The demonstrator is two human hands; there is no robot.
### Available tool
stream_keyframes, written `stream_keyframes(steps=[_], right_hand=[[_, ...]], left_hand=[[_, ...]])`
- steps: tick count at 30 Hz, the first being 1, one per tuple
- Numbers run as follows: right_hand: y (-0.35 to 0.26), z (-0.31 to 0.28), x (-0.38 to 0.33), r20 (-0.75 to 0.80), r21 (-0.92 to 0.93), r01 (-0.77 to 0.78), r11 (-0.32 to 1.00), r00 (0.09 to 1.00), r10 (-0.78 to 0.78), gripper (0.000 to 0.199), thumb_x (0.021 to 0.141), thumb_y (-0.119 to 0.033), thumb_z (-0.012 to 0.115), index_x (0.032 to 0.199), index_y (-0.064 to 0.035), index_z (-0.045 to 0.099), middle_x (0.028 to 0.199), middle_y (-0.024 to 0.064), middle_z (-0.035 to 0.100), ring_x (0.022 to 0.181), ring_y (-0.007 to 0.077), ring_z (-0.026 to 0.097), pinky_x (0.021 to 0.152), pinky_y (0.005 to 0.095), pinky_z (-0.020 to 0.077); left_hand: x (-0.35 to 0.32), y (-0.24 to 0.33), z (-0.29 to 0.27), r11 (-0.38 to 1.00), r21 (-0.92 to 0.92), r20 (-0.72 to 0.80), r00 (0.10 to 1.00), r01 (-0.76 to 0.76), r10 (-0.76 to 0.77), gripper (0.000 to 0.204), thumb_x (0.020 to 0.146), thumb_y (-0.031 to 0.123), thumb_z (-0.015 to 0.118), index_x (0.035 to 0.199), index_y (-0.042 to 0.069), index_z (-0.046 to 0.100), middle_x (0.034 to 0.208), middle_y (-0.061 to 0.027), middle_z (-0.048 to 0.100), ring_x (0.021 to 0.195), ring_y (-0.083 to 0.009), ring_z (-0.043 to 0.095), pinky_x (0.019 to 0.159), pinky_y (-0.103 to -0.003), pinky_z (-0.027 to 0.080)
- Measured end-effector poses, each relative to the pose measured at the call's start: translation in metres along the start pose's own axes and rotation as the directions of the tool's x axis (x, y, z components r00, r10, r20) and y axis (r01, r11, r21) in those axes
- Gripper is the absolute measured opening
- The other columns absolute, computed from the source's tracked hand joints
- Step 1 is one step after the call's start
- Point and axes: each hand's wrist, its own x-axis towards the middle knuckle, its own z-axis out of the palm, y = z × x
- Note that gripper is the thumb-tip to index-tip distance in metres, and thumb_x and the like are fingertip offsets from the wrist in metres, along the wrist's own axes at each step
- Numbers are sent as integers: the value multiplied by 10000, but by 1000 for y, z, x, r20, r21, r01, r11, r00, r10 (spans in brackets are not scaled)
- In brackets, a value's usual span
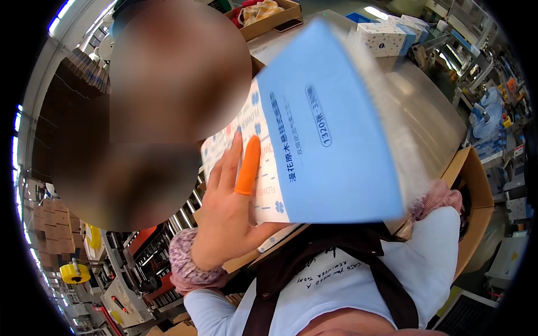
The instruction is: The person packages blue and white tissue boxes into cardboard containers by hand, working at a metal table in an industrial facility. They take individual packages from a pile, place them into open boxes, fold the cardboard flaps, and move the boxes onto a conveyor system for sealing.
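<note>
My left hand (227,210) lies flat, fingers spread, against the near face of a big blue-and-white tissue pack (319,129) lifted before my chest, an orange finger cot (247,166) on one finger. My right hand is hidden behind it; its grip I cannot tell.

A big soft package (330,129) in pale blue and white, with small blue clover marks, stands tilted against the left hand (227,207), which presses flat on its white side. Well beyond the hand, up to the right, white boxes with blue dots (386,36) sit stacked together. An open cardboard carton (476,185) stands right of the package.
</note>
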Motion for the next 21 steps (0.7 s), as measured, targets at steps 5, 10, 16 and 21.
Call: stream_keyframes(steps=[5, 10, 16, 21], right_hand=[[42, 42, 74, 456, -284, -216, 934, 826, 330, 656, 897, -522, 417, 1342, -41, 418, 1308, 196, 486, 1215, 323, 450, 991, 400, 374], [-25, -2, 60, -22, -633, -112, 766, 992, 128, 400, 879, -358, 535, 1085, -17, 572, 988, 188, 625, 969, 350, 577, 761, 415, 483], [8, -45, 86, -439, -821, -21, 570, 662, -607, 394, 804, -243, 638, 1106, -3, 557, 1128, 183, 566, 1122, 359, 510, 909, 410, 443], [65, -32, 133, -319, -801, 97, 591, 767, -557, 473, 869, -345, 558, 1296, -159, 475, 1302, 145, 467, 1240, 350, 408, 998, 462, 349]], left_hand=[[5, -99, 65, 800, -101, 748, 576, 591, -331, 830, 765, 636, 565, 1304, 17, 443, 1086, -277, 586, 990, -328, 601, 895, -386, 449], [3, -176, 124, 797, 30, 580, 639, 603, -505, 735, 777, 590, 580, 1214, 5, 507, 1041, -241, 625, 949, -364, 617, 819, -391, 481], [-64, -174, 95, 634, 315, 181, 610, 707, -771, 680, 770, 591, 596, 1144, 25, 543, 938, -224, 632, 813, -361, 636, 713, -409, 509], [-113, -151, 193, 542, -368, -210, 501, 755, -840, 504, 800, 306, 681, 1150, -1, 487, 1041, -240, 548, 949, -347, 557, 813, -405, 449]])
